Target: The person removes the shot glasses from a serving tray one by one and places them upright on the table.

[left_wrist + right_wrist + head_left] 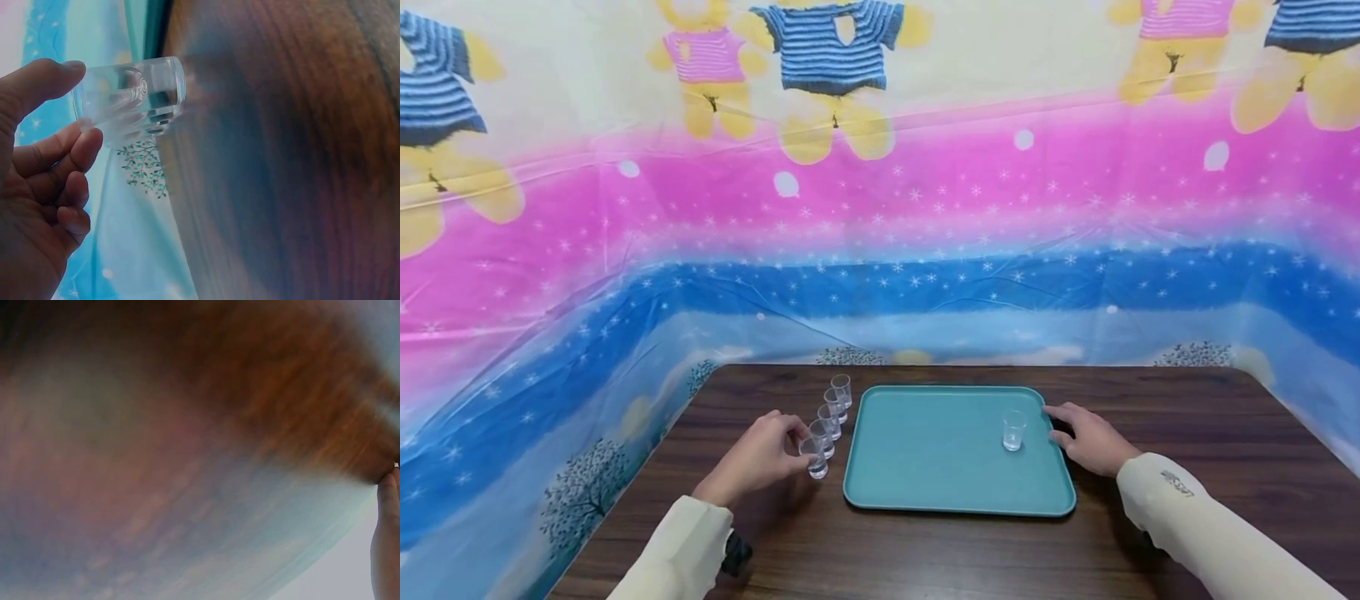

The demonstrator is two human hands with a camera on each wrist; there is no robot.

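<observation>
In the head view my left hand [758,454] is at the near end of a row of small clear shot glasses, left of the tray. Its thumb and fingertips pinch the nearest shot glass [814,460] by the rim; the left wrist view has the same glass [134,87] between thumb and forefinger, its base close to the wood. On the teal tray [932,450], toward the right side, one shot glass [1013,432] stands upright. My right hand [1093,437] touches the tray's right rim with its fingertips, fingers loosely extended.
The other shot glasses [841,390] run away from me in a close line along the tray's left side. Everything stands on a dark wooden table [1187,417]. A printed cloth [925,283] hangs around its back and sides.
</observation>
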